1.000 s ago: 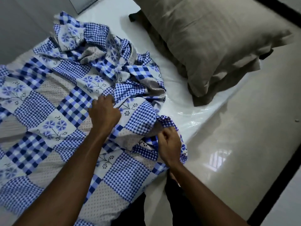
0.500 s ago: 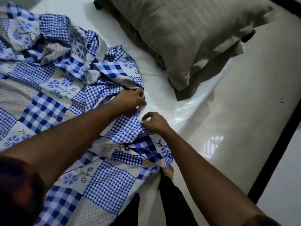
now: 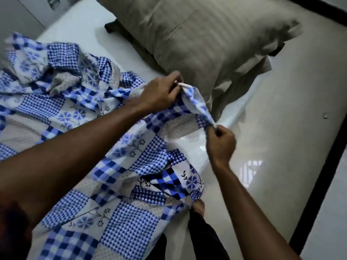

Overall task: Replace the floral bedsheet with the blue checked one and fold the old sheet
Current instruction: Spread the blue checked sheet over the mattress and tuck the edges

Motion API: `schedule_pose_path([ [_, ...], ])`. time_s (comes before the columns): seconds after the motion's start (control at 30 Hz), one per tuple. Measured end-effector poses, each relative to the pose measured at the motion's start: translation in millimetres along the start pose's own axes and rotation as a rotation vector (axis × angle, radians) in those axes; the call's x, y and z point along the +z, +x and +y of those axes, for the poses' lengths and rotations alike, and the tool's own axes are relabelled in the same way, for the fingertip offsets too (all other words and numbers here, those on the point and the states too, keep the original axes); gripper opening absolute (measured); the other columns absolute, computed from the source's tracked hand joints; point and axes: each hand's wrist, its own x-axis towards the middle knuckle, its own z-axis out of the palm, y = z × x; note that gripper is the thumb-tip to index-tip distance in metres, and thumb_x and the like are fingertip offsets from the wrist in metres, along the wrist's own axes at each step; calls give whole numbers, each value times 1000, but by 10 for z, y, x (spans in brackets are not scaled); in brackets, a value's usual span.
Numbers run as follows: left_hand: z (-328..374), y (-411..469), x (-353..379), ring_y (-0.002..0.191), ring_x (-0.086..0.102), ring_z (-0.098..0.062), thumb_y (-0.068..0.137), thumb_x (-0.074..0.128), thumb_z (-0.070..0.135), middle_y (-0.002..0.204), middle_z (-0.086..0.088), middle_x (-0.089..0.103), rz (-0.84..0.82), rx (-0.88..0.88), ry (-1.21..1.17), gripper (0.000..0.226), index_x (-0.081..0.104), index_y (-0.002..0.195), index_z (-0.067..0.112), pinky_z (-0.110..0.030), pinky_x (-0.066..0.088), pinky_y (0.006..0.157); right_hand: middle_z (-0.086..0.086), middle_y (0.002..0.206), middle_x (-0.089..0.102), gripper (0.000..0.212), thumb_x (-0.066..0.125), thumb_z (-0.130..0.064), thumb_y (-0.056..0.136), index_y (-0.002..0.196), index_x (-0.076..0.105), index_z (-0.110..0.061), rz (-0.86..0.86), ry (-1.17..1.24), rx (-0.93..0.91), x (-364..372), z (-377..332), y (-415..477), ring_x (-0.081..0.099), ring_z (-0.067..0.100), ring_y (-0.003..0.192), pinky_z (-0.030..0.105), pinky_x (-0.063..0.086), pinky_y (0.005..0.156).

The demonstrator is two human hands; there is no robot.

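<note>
The blue checked sheet (image 3: pixel 78 113), a patchwork of blue checks and flower squares, lies crumpled over the left and middle of the white mattress (image 3: pixel 84 29). My left hand (image 3: pixel 161 92) pinches the sheet's white hemmed edge just in front of the pillow. My right hand (image 3: pixel 221 141) grips the same edge lower down, at the mattress side. Between both hands the edge hangs stretched and lifted off the bed. The floral sheet is not in view.
A large beige pillow (image 3: pixel 206 38) lies on the mattress at the top, with a darker one under it. The glossy pale floor (image 3: pixel 281 147) runs along the right, bordered by a black strip (image 3: pixel 319 194). My bare foot (image 3: pixel 198 205) stands by the bed.
Both hands have taken hold of the sheet's edge and lifted it up and towards the pillow, drawing apart so the edge stretches between them.
</note>
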Motion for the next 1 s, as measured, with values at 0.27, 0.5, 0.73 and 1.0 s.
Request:
schedule_pose_path([
  [0.27,359,-164,221,65,63,-10,94,59,31,84,4,69,124,79,-205,34,52,124,18,-29,49,60,-4,104,69,24,52,-20,94,114,63,-15,527,318,165,-349,-43,697,65,21,99,23,43,82],
  [0.5,-603,-691,483,102,61,-29,80,63,59,115,-6,63,-302,-122,236,66,50,134,24,-39,52,78,7,125,63,91,72,-70,72,145,39,-26,-171,600,662,274,566,-104,65,24,94,33,55,64],
  [0.73,-622,-753,707,97,61,-29,84,55,62,109,-6,65,-125,-142,158,60,56,128,21,-43,52,81,10,88,67,14,66,-7,91,98,65,4,-165,336,675,186,444,235,61,22,71,25,53,59],
  [1.0,-311,-669,772,101,55,-32,86,49,37,105,-6,63,-73,-63,106,34,65,107,15,-44,49,81,2,120,67,39,54,-27,95,134,58,-20,160,460,371,-653,584,1764,67,16,91,25,52,67],
])
